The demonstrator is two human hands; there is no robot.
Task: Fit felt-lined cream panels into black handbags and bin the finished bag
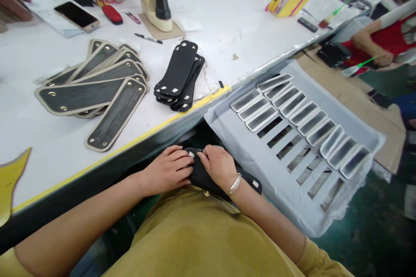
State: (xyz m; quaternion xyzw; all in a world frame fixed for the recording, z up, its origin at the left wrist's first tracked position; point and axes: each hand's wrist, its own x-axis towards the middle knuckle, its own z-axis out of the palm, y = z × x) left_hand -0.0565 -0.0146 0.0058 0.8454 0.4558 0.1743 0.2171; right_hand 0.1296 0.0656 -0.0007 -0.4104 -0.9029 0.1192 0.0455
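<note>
Below the table's yellow edge (156, 130), a black strip (200, 176) is lying before the mustard shirt (195, 238), its middle disappearing beneath the right hand (218, 165). The left hand (170, 169) is covering its left end; whether either is pinching it, I cannot tell.

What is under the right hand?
Under the right hand is a black piece with a white tab near its right end. Whatever the hand covers cannot be seen.

No text legible; no readable signs
</note>
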